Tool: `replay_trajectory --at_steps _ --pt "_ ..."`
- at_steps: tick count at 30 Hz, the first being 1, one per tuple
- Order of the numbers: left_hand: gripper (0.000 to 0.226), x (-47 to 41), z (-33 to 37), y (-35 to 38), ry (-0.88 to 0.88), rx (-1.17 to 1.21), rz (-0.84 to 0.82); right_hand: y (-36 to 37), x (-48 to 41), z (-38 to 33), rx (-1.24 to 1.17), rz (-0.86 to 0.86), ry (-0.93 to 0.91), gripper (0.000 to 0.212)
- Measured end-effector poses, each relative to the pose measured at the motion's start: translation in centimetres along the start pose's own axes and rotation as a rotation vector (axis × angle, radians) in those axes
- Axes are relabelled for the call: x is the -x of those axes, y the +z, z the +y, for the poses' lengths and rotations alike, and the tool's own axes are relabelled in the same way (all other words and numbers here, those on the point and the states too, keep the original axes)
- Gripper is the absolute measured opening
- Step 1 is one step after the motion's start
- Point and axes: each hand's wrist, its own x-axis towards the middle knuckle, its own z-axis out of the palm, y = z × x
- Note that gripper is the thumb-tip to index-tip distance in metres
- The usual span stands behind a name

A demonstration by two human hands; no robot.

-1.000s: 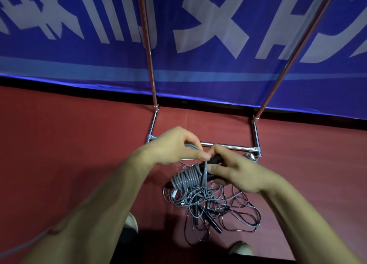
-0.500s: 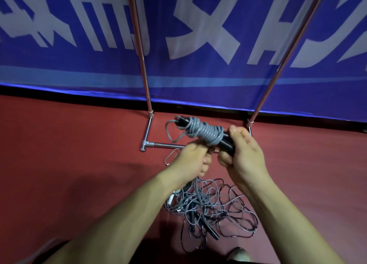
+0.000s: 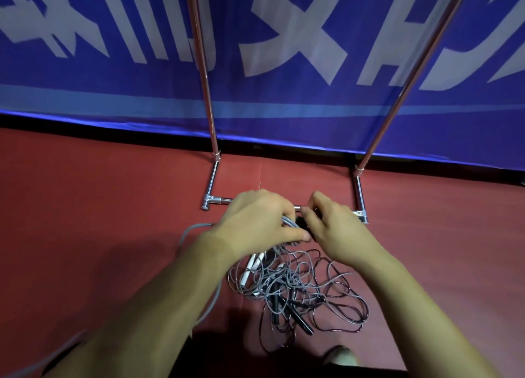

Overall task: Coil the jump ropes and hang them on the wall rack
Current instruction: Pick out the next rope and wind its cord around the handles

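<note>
Two grips meet low over a red floor, both clenched on one jump rope. The left grip, knuckles up, curls its fingers over turns of the grey cord, its thumb reaching across toward the right grip. The right grip wraps the rope's black handle, of which only a short dark stretch shows between the two. How much cord is wound on it is hidden under the fingers. A loose length of grey cord leaves the left grip on its outer side, loops out to the left and runs down beside the left forearm toward the bottom-left corner.

Just below the grips, a tangled pile of jump ropes lies on the floor, grey cords looped over one another, with white handles at its left edge and black handles toward the near side. The toe of a shoe shows near the pile, at the bottom edge.

Behind the grips a chrome rack stands on the floor. Its base bar runs partly hidden behind the knuckles, and two uprights rise out of the top of the frame against a blue banner with large white characters.
</note>
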Motion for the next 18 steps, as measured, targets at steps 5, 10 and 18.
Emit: replay_trajectory --at_steps 5,10,18 --pt "0.048 -0.4 -1.7 -0.1 -0.024 0.600 -0.161 -1.1 0.7 -0.7 -0.642 -0.241 -0.058 0.037" --pt "0.040 -0.8 -1.1 0.1 -0.063 1.100 -0.260 -1.4 1.0 -1.8 -1.141 -0.271 0.000 0.028" --pt "0.021 -2.0 1.3 3.1 -0.389 1.523 -0.084 -1.6 0.1 -1.6 -1.468 -0.073 0.098 0.024"
